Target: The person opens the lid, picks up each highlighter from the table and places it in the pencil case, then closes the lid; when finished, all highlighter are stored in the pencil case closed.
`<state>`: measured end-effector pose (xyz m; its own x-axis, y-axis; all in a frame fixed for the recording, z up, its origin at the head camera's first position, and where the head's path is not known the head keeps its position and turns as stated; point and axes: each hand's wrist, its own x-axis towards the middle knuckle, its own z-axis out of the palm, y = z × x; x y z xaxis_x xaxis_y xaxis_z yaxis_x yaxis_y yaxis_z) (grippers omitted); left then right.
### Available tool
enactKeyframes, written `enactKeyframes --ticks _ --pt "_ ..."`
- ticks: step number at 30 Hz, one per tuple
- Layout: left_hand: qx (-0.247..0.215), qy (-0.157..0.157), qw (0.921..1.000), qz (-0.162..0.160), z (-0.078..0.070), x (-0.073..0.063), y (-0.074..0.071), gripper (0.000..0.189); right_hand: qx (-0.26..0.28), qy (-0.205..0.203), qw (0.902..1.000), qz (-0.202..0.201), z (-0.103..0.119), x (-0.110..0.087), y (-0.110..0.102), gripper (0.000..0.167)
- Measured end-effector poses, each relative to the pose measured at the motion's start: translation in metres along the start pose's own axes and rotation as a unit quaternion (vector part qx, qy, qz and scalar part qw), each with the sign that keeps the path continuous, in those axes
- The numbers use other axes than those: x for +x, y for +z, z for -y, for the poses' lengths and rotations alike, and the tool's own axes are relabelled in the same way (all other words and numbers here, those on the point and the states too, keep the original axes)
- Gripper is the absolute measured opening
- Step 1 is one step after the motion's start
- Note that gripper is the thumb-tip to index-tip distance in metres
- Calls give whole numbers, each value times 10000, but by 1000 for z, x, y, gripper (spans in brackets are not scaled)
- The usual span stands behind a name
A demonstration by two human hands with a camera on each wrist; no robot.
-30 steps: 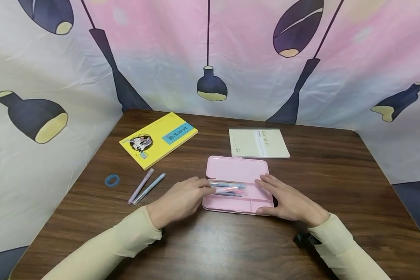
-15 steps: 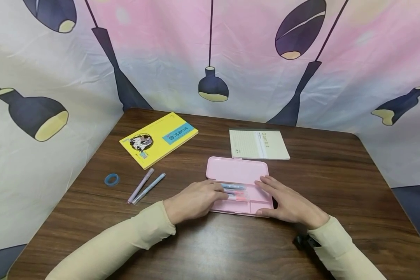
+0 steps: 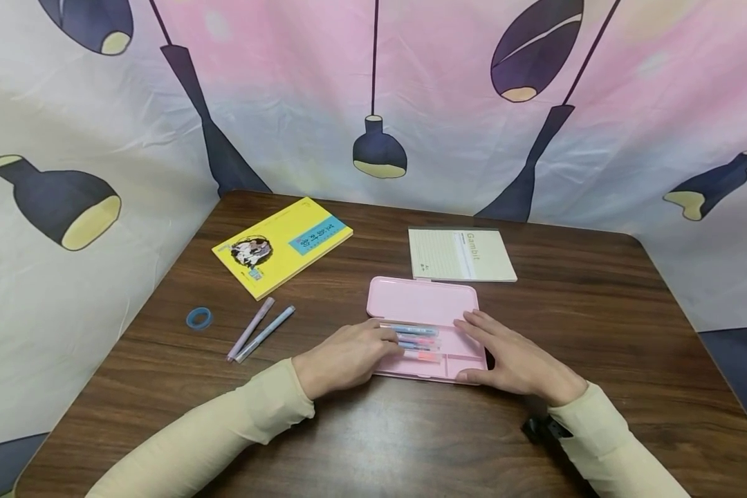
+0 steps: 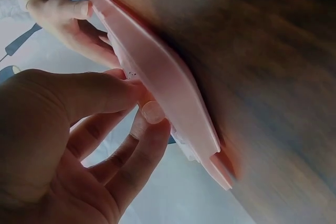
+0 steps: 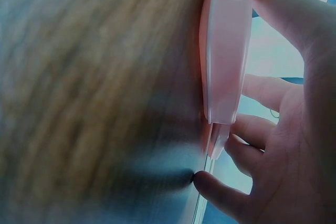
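A pink pencil case lies with its lid folded back on the table. Several pens, among them a blue pen, lie side by side in its long compartment. My left hand reaches over the left end and pinches the lowest pen, which has a pink-orange end. In the left wrist view, thumb and fingertips meet just above the case wall, and the pen is mostly hidden. My right hand rests against the right end, fairly straight fingers by the hinge and thumb at the near corner.
Left of the case lie a purple pen, a light-blue pen and a blue tape roll. A yellow book lies at the back left. Behind the case is a pale notebook. Patterned cloth hangs beyond the table.
My left hand has moved right and slightly down over the case, bringing the pink-orange-ended pen to the near side of the others. My right hand has stayed at the case's right end.
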<state>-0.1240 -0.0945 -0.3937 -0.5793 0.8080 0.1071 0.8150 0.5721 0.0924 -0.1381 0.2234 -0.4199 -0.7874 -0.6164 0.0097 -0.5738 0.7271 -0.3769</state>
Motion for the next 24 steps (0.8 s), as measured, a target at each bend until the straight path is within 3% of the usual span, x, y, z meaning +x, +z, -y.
enactKeyframes --ticks 24 --pt "23 -88 9998 -151 -4 -4 7 23 21 128 9998 117 2 0 0 88"
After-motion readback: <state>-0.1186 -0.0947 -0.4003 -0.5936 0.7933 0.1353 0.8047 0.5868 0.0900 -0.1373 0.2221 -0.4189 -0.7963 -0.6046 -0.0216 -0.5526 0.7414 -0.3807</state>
